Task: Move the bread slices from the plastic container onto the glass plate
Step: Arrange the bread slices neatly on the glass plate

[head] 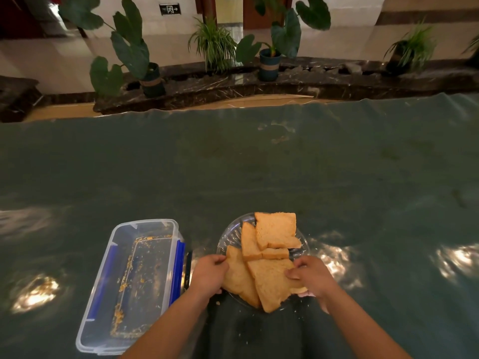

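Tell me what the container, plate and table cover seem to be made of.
Container: clear plastic, apparently, with blue clips and crumbs showing through its floor. Plate: likely ribbed clear glass; the cover shows through. Table cover: glossy green sheet, probably plastic, given bright reflections and a wavy edge.

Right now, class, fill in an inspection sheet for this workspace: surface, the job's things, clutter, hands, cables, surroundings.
Surface: table under a dark green glossy cover, with bright light patches.
Job's things: plastic container, open, holds only crumbs, no slices. Glass plate carries four overlapping bread slices.
Clutter: small crumbs on the cover near the plate; a pale smear farther back.
Hands: left hand touches the near-left slice; right hand has its fingers on the near-right slice, which overhangs the plate rim.
Cables: nothing seen.
Surroundings: potted plants on a dark marble ledge; tiled floor behind.
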Available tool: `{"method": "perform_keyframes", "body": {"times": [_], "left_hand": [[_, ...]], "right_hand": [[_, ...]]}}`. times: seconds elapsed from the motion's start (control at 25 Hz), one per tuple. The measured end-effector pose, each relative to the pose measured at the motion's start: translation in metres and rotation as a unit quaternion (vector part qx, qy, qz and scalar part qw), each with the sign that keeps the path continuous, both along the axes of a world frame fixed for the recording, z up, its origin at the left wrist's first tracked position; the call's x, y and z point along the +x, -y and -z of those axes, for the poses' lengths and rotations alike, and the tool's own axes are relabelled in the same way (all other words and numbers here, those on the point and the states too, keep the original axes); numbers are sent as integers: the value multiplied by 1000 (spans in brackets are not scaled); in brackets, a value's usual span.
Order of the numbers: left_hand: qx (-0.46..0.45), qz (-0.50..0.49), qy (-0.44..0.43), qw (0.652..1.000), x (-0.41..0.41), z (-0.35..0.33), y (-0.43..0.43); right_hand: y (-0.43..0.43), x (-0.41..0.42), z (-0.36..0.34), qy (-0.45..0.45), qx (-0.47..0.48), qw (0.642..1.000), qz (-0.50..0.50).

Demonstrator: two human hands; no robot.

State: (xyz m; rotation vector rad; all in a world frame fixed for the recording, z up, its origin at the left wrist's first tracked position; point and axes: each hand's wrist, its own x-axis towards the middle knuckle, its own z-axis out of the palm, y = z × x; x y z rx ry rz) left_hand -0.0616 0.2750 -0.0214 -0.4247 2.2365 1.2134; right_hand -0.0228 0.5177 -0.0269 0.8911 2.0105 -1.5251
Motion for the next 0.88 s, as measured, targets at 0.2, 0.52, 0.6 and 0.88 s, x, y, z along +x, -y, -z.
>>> {"method": "perform_keyframes", "body": {"times": [0.2,0.52,0.6,0.88], "left_hand": [[-61,78,-61,993,-11,1,-4],[-47,65,-106,991,-13,12,-11],[-50,62,-105,991,-13,13,-12],[-117,99,-142,978,-15,18,-13]], "right_hand": [[-13,-7,5,-40,134,985,-106],[-6,-8,29,-69,297,937,-171],[-3,-14,30,-72,314,928,-186],[2,-21,35,-76,301,946,-98]]}}
